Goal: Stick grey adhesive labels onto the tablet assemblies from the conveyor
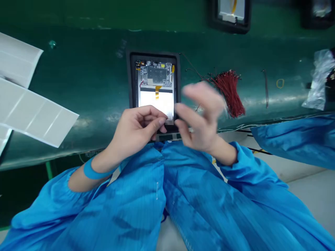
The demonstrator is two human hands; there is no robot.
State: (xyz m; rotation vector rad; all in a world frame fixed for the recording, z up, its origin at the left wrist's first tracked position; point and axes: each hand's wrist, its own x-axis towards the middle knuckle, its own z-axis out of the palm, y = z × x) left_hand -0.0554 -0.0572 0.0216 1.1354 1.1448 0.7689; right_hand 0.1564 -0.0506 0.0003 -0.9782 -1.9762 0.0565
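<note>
An opened tablet lies in a black frame on the green belt, its circuit board and white back panel showing. My left hand rests at the tablet's near edge, fingers curled and pinched on its lower rim. My right hand hovers just right of the tablet, smeared by motion, fingers apart. A bundle of red wires lies on the belt right behind my right hand.
White sheets lie at the left on the belt. A second tablet in a black frame sits at the far top. Clear plastic wrap and a yellow rubber band lie at the right. Blue sleeves fill the foreground.
</note>
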